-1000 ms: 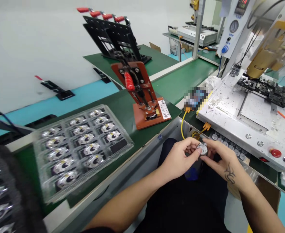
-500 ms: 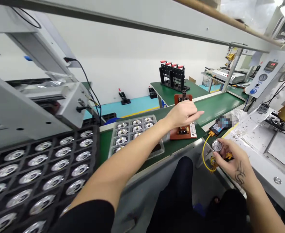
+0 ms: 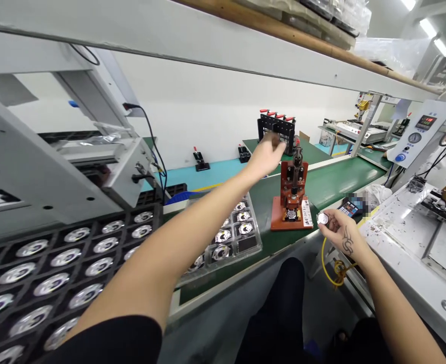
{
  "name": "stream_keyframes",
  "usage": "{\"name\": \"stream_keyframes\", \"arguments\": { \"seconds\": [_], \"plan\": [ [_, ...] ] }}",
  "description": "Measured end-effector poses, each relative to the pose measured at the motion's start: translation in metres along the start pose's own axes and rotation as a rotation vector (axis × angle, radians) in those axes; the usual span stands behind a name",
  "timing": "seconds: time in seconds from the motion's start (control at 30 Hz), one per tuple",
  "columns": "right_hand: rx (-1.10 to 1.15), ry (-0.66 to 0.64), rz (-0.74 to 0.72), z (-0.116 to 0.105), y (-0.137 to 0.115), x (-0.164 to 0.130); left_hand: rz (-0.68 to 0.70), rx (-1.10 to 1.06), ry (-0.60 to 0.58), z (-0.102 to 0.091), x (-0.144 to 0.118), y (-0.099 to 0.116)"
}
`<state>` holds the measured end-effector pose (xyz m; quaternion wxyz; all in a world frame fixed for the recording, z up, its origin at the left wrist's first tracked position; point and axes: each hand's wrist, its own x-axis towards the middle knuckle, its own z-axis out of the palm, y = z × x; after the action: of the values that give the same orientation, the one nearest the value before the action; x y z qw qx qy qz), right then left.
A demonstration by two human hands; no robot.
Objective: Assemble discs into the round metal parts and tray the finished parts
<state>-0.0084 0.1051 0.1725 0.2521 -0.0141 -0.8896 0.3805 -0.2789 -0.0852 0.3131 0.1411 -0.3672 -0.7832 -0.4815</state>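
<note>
A small disc (image 3: pixel 322 218) of bright, glossy metal is held in the right hand (image 3: pixel 340 233). The jig (image 3: pixel 292 202) is made of smooth, matt red-brown board, with dark metal parts on its upright. The left hand (image 3: pixel 265 154) is blurred beside the jig's top. The belt (image 3: pixel 332 182) is covered in matt green material with a faint sheen. The tray (image 3: pixel 230 237) is formed of clear, glossy plastic, and shiny metal parts are seated in its pockets. A second tray (image 3: pixel 56 263) is of matt black plastic, likewise filled with polished metal. The cable (image 3: pixel 327 265) is sheathed in smooth yellow plastic. The machine table (image 3: pixel 416 253) is of dull, speckled light metal.
</note>
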Motion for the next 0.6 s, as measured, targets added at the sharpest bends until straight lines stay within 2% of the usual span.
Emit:
{"name": "stream_keyframes", "arguments": {
  "seconds": [0.03, 0.13, 0.17, 0.23, 0.33, 0.43, 0.53, 0.6],
  "plan": [
    [0.000, -0.013, -0.003, 0.004, 0.005, 0.000, -0.093, 0.105, -0.136, -0.001, -0.020, -0.013],
    [-0.002, -0.044, -0.018, 0.017, 0.018, 0.007, -0.160, 0.122, -0.447, 0.007, -0.084, -0.041],
    [-0.005, -0.055, -0.022, 0.022, 0.021, 0.012, -0.164, 0.103, -0.536, 0.014, -0.101, -0.046],
    [-0.009, -0.070, -0.028, 0.032, 0.026, 0.026, -0.168, 0.076, -0.636, 0.034, -0.123, -0.053],
    [-0.013, -0.075, -0.023, 0.045, 0.031, 0.045, -0.153, 0.057, -0.656, 0.064, -0.131, -0.058],
    [-0.006, -0.091, -0.001, 0.053, 0.037, 0.054, -0.126, 0.037, -0.647, 0.081, -0.128, -0.062],
    [0.011, -0.131, 0.020, 0.060, 0.044, 0.056, -0.112, 0.020, -0.634, 0.080, -0.127, -0.063],
    [0.016, -0.159, 0.026, 0.066, 0.048, 0.059, -0.114, 0.017, -0.633, 0.069, -0.129, -0.064]
  ]
}}
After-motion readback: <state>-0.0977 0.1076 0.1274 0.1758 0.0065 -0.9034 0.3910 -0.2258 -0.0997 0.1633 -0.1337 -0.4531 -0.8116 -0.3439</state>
